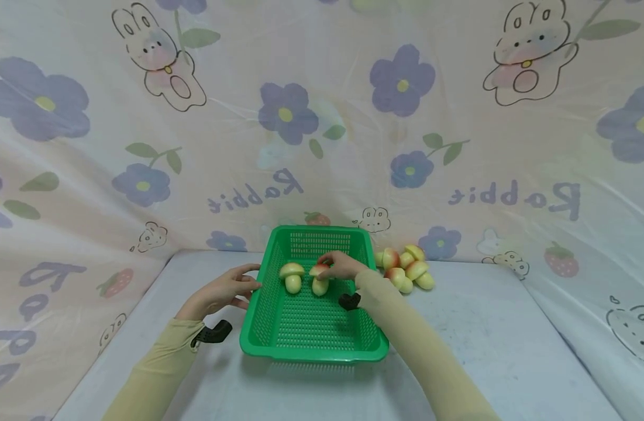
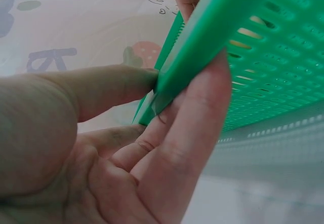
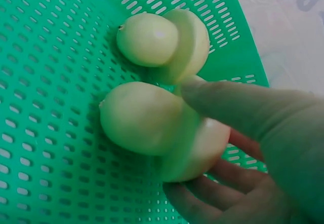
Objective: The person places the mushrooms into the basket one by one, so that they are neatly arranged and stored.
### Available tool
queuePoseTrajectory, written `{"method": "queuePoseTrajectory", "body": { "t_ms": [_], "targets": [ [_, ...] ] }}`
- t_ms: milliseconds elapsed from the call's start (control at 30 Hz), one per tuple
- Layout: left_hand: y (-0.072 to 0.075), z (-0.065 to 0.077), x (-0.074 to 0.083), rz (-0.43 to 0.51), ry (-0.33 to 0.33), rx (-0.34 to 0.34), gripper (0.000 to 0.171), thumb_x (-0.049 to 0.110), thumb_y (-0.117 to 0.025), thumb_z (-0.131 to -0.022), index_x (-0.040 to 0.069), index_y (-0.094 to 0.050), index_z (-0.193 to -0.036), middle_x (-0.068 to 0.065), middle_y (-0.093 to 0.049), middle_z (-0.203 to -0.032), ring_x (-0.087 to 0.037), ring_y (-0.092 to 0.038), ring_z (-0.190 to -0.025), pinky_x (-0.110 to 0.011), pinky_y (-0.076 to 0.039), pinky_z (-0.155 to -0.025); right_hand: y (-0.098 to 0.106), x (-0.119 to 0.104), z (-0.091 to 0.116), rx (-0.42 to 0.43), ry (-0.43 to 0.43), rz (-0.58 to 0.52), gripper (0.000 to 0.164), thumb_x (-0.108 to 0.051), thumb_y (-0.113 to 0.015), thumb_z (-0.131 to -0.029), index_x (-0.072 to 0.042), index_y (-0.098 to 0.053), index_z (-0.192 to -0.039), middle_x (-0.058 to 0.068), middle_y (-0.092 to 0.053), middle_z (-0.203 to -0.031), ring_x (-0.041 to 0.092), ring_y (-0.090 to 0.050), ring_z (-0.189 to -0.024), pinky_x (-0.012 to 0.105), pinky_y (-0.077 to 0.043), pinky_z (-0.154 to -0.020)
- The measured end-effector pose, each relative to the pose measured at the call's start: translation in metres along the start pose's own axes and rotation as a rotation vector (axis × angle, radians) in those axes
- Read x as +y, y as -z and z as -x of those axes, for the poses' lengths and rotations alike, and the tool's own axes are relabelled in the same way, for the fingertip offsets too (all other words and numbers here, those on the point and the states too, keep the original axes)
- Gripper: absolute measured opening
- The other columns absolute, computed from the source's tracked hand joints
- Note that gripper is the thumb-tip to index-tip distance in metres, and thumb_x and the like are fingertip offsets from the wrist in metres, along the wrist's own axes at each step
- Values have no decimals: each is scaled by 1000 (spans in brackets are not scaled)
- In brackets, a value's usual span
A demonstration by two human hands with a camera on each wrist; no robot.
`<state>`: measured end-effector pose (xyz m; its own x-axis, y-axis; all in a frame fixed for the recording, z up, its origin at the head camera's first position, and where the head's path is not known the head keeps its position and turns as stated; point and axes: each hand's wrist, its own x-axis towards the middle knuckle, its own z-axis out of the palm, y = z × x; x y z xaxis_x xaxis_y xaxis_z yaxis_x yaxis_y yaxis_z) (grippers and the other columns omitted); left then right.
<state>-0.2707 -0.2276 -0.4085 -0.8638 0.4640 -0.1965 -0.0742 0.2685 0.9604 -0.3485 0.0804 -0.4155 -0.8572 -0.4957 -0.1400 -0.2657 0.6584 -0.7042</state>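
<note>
A green plastic basket [image 1: 313,355] with slotted walls stands in front of me on the table. My left hand [image 1: 221,295] holds its left rim, the thumb on one side and fingers on the other in the left wrist view. Inside the basket, my right hand [image 1: 344,266] grips a toy mushroom [image 3: 142,117] by its red-and-yellow cap, thumb on one side and fingers round the other. The stem points towards me. A second toy mushroom [image 1: 293,283] lies on the basket floor to the left, close beside the held one in the right wrist view.
Several more toy mushrooms [image 1: 417,273] are heaped on the table just right of the basket, partly behind my right forearm. A white cloth covers the table [image 1: 490,339]. A curtain [image 1: 343,158] printed with rabbits and flowers hangs behind and at the sides.
</note>
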Motion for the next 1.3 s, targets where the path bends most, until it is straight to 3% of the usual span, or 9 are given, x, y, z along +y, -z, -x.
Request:
{"method": "queuePoseTrajectory", "body": {
  "t_ms": [333,700,1133,1300],
  "targets": [
    [-1,0,2,-6,10,10,68,16,-57,-98,8,-17,-152,-23,-58,-109,-27,-65,-83,-40,-58,-70,1,-2,3,-6,-14,-25,40,-16,-68,-91,1,-58,-126,17,-57,-124,31,-54,-114,39,-50,-87],
    [-1,-2,3,-11,15,13,66,14,-56,-98,8,-19,-152,-20,-60,-104,-26,-66,-81,-40,-58,-70,1,-1,3,-13,-51,-134,39,-16,-60,-95,4,-55,-128,20,-55,-128,31,-57,-111,44,-53,-84],
    [-2,1,2,-22,25,20,68,17,-58,-98,8,-17,-152,-22,-58,-109,-27,-65,-84,-40,-58,-71,-2,1,0,-8,-39,-88,38,-18,-60,-96,2,-55,-128,17,-57,-122,26,-60,-100,45,-53,-84],
    [-2,1,3,-23,22,16,68,17,-57,-98,8,-17,-152,-22,-58,-110,-27,-65,-84,-40,-58,-71,-1,1,-1,3,-31,-71,39,-20,-59,-97,2,-55,-128,16,-57,-124,28,-58,-107,39,-53,-82]
  ]
}}
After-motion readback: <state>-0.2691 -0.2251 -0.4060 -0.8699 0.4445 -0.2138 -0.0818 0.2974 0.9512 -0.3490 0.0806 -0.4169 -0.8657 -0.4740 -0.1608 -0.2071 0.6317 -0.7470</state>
